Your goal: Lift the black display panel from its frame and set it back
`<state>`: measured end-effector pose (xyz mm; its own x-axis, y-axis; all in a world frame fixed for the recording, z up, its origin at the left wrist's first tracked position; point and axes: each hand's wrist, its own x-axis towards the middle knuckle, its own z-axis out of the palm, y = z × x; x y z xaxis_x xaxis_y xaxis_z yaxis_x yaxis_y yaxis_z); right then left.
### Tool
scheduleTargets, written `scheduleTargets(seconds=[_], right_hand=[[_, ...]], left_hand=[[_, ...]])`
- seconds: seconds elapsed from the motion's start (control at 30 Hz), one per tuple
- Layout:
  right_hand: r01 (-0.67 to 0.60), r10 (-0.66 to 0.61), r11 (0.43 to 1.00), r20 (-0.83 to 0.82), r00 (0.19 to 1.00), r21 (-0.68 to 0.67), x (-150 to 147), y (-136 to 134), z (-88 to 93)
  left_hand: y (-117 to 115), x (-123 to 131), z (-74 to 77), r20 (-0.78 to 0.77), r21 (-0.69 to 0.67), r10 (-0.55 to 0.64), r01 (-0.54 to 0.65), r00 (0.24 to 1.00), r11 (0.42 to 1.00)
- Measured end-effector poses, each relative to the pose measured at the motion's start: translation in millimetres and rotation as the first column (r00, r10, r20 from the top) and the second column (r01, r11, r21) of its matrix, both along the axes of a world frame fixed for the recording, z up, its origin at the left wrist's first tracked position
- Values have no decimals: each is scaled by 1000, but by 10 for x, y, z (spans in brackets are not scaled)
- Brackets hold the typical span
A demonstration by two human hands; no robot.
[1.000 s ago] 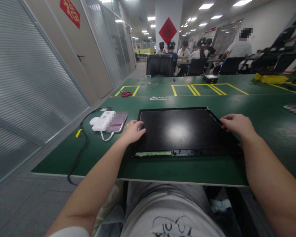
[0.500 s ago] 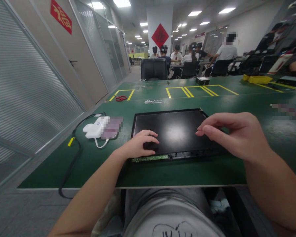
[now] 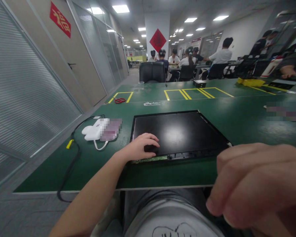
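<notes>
A black flat screen panel (image 3: 185, 131) lies on the green table (image 3: 101, 164) in front of me, with a strip of green circuit board along its near edge. My left hand (image 3: 140, 148) rests on the panel's near left corner, fingers arched and fingertips on the glass, holding nothing. Raised off the table and very close to the camera at the lower right, my right hand (image 3: 256, 187) has its fingers curled together. It looks large and blurred, and nothing shows in it.
A white charger and a phone (image 3: 101, 130) lie left of the panel, with a black cable (image 3: 72, 161) running off the table edge. Red scissors (image 3: 119, 100), small metal parts (image 3: 151, 103), a black box (image 3: 199, 83) and a chair (image 3: 151, 72) are farther back. People sit at the far tables.
My right hand left the panel's right edge and rose toward the camera. My left hand slid from the panel's left edge onto its near left corner.
</notes>
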<state>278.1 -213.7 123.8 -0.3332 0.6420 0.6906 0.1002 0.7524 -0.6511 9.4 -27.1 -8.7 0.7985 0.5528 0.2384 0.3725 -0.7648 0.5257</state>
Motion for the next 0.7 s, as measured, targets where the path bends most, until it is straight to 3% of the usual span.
scheduleTargets(seconds=[0.07,0.2,0.53,0.7], right_hand=[[-87,84,993,42,996,74,-82,-73,83],[-81,84,991,-20,996,107,-193,-9,171],[-258,259,964,2,966,-67,-154,111,75],[-281,278,955,-40,960,-95,-218,108,65]], left_hand=[[-25,14,20,22,-20,-16,16,1000,1000],[-78,52,58,23,-63,-55,56,998,996],[-82,74,27,-96,-11,-139,139,986,990],[-102,99,63,-92,-3,-154,154,984,988]])
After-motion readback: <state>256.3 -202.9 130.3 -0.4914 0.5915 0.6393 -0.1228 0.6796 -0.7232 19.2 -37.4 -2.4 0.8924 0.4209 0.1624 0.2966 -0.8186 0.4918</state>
